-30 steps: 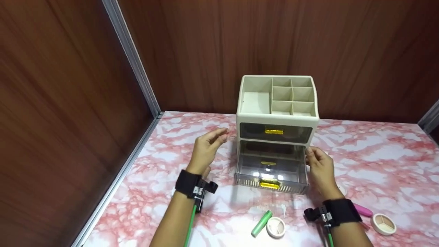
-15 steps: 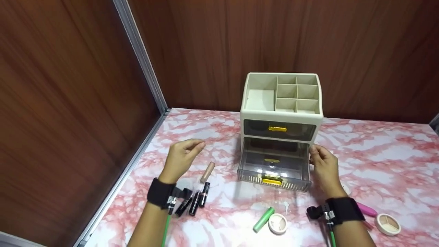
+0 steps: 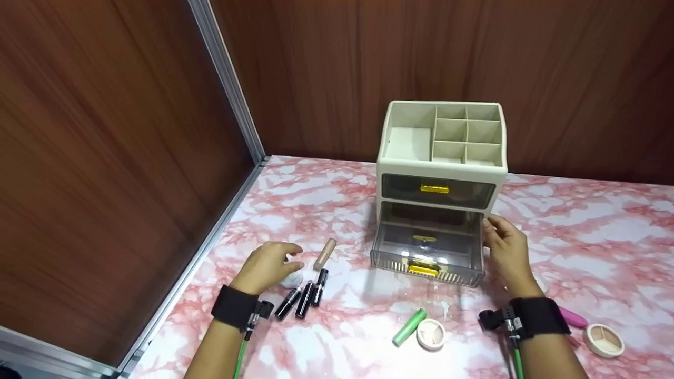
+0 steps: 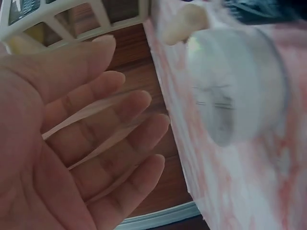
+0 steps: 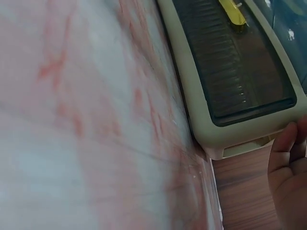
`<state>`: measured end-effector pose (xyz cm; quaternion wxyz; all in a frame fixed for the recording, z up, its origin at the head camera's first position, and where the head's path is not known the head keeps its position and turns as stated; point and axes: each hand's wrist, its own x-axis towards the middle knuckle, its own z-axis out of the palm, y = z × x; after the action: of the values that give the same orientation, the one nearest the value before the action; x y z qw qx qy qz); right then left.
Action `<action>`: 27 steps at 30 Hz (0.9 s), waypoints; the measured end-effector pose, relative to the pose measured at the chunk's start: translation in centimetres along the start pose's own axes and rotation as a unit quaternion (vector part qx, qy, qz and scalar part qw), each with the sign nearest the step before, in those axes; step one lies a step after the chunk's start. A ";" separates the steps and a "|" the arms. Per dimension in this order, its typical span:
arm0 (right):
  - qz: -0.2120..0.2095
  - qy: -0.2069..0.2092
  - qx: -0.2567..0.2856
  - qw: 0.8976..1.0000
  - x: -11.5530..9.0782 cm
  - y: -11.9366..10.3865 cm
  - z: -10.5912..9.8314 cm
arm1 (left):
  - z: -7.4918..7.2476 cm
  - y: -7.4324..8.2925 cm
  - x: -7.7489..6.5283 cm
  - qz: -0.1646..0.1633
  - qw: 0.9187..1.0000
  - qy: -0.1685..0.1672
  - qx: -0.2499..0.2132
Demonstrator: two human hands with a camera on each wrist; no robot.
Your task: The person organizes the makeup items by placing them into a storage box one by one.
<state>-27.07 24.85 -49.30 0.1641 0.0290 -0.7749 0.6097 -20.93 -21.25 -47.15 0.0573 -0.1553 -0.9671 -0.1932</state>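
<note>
My left hand (image 3: 268, 266) hovers over the left part of the table with its fingers loosely spread, holding nothing. Close by its fingertips lies a round white-lidded jar (image 4: 235, 86), partly hidden by the hand in the head view. Several black tubes (image 3: 304, 300) and a beige tube (image 3: 325, 253) lie beside it. A cream makeup organizer (image 3: 442, 167) stands at the back, its clear middle drawer (image 3: 429, 260) pulled out and bare inside. My right hand (image 3: 508, 247) touches the organizer's right side with its fingertips.
In front of the organizer lie a green tube (image 3: 409, 327) and a round three-part palette (image 3: 431, 334). Another palette (image 3: 604, 340) and a pink tube (image 3: 573, 318) are near the right forearm. Wood panels (image 3: 337, 79) wall the back and left.
My left hand has moved left and down from beside the organizer to the jar and black tubes. The right hand stays at the organizer's side. The head view has shifted slightly.
</note>
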 end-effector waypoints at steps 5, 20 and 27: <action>0.002 -0.010 0.012 1.000 -0.5 -1.1 -0.4 | 0.5 -0.1 -0.1 -0.020 0.999 -0.029 0.005; 0.015 -0.001 0.046 0.999 0.6 2.1 -0.5 | 1.8 -1.1 -1.4 -0.050 0.998 -0.045 0.012; 0.012 0.016 0.041 0.999 0.5 1.8 -0.5 | 1.8 -1.2 -0.8 -0.030 0.999 -0.016 0.029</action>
<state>-27.85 25.87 -50.71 0.1680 0.0168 -0.7470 0.6431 -20.67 -21.80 -49.39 0.0403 -0.1271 -0.9774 -0.1637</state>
